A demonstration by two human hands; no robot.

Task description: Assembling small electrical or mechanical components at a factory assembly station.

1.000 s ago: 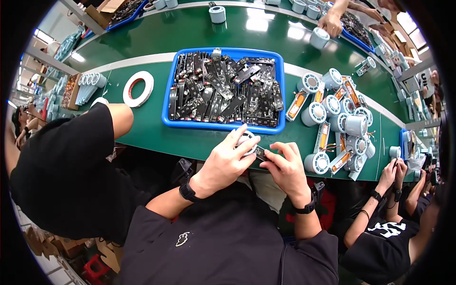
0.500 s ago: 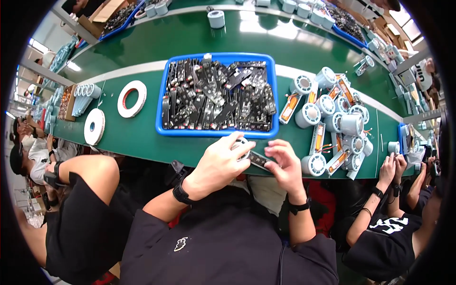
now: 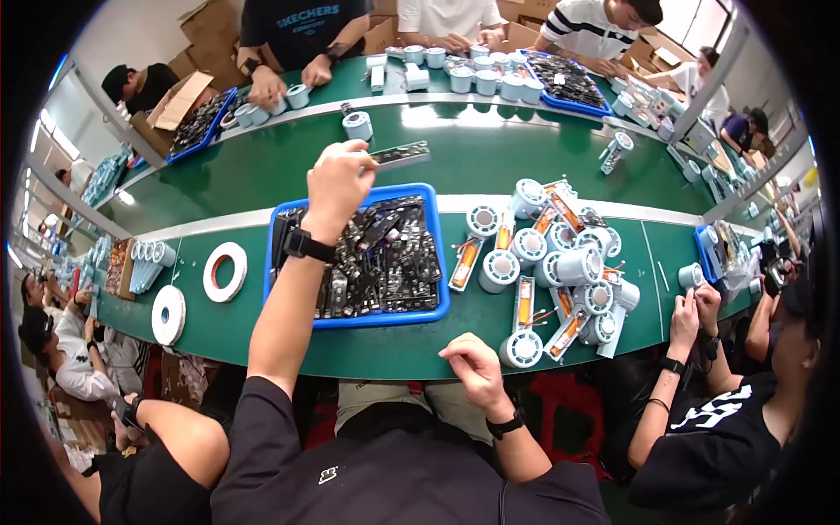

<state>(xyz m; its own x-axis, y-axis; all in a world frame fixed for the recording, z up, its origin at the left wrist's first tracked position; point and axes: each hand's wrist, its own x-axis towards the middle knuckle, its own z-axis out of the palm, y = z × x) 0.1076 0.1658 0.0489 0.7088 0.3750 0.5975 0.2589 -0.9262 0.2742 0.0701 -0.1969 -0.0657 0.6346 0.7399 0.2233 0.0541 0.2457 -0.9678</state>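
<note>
My left hand (image 3: 339,182) reaches out over the far side of the table, closed on one end of a light-blue handheld fan housing (image 3: 401,157). A dark circuit board lies along the housing's handle, which points right; the end in my palm is hidden. Below my left forearm sits a blue tray (image 3: 444,297) heaped with black circuit-board strips (image 3: 382,254). My right hand (image 3: 475,366) hovers at the table's near edge, fingers curled in and nothing visible in them. To its right is a pile of light-blue fan housings (image 3: 560,262), several with orange batteries in their handles.
Two rolls of white tape (image 3: 225,272) lie left of the tray. A single fan housing (image 3: 357,126) stands on the far green surface, beyond a pale dividing strip. Co-workers sit opposite and at both sides; a neighbour's hands (image 3: 691,311) work at the right.
My left hand has swung forward over the tray with the fan housing, away from my right hand. The right hand has let go and drawn back slightly left. The view has tilted up.
</note>
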